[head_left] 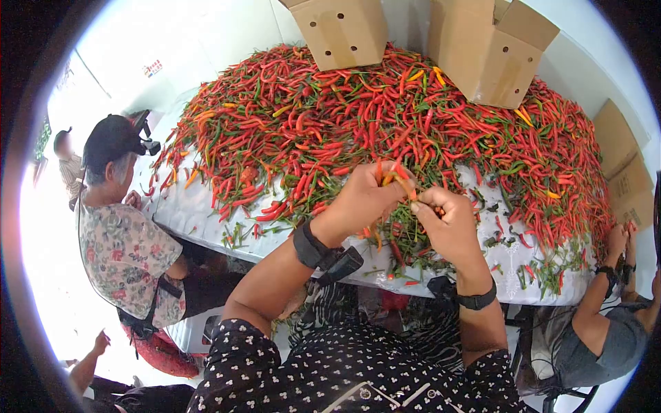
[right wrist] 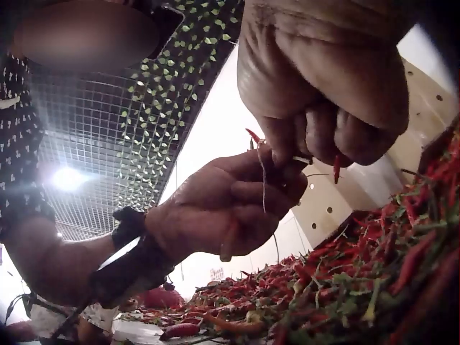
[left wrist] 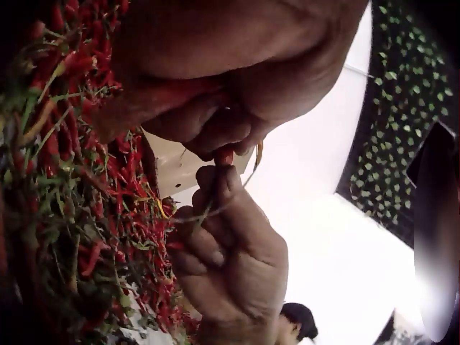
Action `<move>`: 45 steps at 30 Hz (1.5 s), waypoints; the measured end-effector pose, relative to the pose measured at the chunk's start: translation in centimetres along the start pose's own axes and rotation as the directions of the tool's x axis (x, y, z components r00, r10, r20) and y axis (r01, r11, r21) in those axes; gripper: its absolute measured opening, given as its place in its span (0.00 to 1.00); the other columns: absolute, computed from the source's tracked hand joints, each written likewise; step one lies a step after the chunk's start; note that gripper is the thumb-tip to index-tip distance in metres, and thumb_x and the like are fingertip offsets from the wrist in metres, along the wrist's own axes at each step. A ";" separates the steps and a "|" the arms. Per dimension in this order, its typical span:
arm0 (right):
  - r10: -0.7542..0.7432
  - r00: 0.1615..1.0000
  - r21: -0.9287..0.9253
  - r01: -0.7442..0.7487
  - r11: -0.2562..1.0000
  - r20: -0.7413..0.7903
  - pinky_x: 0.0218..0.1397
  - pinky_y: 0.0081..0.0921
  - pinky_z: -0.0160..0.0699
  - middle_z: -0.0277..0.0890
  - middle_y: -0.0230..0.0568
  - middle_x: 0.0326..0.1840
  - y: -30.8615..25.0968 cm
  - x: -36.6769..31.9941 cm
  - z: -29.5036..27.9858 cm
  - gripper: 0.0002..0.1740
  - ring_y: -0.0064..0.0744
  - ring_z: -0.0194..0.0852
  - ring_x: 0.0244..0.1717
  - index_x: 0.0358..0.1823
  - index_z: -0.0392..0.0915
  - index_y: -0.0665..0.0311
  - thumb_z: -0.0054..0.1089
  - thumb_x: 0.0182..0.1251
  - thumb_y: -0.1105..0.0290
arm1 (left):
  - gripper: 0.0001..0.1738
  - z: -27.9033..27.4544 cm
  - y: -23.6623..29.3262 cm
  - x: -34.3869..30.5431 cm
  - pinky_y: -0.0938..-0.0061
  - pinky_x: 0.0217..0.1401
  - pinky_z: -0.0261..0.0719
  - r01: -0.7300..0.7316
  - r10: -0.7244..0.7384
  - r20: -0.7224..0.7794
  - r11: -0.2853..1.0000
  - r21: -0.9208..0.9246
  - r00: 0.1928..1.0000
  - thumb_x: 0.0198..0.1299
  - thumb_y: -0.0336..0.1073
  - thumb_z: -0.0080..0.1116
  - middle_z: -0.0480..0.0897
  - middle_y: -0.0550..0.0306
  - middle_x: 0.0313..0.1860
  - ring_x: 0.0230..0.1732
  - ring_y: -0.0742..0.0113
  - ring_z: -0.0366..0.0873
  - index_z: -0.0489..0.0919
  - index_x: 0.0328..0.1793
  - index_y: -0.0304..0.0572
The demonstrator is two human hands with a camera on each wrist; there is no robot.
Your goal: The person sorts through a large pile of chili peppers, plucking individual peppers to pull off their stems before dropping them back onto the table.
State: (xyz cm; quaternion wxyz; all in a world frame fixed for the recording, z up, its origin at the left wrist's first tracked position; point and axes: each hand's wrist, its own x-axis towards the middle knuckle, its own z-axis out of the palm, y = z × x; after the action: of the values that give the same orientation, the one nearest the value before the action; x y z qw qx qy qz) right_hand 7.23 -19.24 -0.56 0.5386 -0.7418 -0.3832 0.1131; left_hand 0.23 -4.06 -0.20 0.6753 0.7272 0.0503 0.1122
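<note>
In the head view my left hand holds several orange-red chili peppers over the near side of a big chili pile. Close against it, my right hand pinches the end of a chili with thumb and forefinger. The left wrist view shows a short red chili end between the fingertips of both hands. Another red chili tip pokes out below the curled fingers of the right hand in the right wrist view. A thin pale strand hangs at the fingertips. Green stems lie beneath the hands.
The chilies lie on a table with a white cover. Two cardboard boxes stand in the pile at the back. A person in a flowered shirt sits at the left; another person's hands are at the right edge.
</note>
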 end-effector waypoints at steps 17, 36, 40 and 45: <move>0.059 0.997 0.195 -0.067 0.979 0.050 0.23 0.15 0.59 0.65 0.27 0.20 -0.9 0.1 0.1 0.28 0.12 0.58 0.20 0.53 0.67 0.70 0.65 0.49 0.70 | 0.05 -0.3 1.1 -0.4 0.86 0.27 0.65 -0.092 0.086 -0.204 0.996 -0.022 0.975 0.55 0.28 0.54 0.73 0.69 0.27 0.26 0.84 0.67 0.73 0.38 0.40; 0.093 0.992 0.410 -0.119 0.904 0.082 0.22 0.18 0.51 0.57 0.24 0.16 -0.8 -0.4 -2.7 0.15 0.13 0.50 0.19 0.18 0.67 0.65 0.47 0.64 0.70 | 0.06 -13.1 12.3 6.5 0.82 0.19 0.61 -0.663 0.432 -0.635 0.728 -0.175 0.641 0.58 0.32 0.51 0.71 0.60 0.25 0.20 0.75 0.66 0.73 0.39 0.38; 0.047 0.994 0.239 -0.070 0.968 0.099 0.23 0.20 0.56 0.60 0.26 0.15 -0.7 -0.3 -2.3 0.15 0.16 0.55 0.20 0.17 0.68 0.68 0.48 0.61 0.69 | 0.05 -16.1 18.9 11.4 0.80 0.15 0.62 -0.833 0.642 -0.680 0.547 0.084 0.353 0.56 0.29 0.51 0.73 0.55 0.28 0.18 0.74 0.66 0.71 0.38 0.37; 0.080 0.977 0.190 -0.119 0.974 0.200 0.22 0.23 0.62 0.63 0.31 0.14 0.0 -0.2 -1.3 0.15 0.16 0.60 0.19 0.20 0.71 0.69 0.51 0.61 0.65 | 0.28 -22.2 23.9 23.3 0.58 0.48 0.74 -0.387 0.693 -0.661 0.716 0.581 0.290 0.56 0.38 0.56 0.75 0.46 0.48 0.44 0.54 0.76 0.60 0.60 0.39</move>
State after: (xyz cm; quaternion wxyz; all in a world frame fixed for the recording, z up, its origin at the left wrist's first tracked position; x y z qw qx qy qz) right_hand 7.84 -20.26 -0.08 0.5652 -0.6876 -0.3819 0.2489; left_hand 15.82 20.74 27.18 0.3548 0.6412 0.1374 0.6664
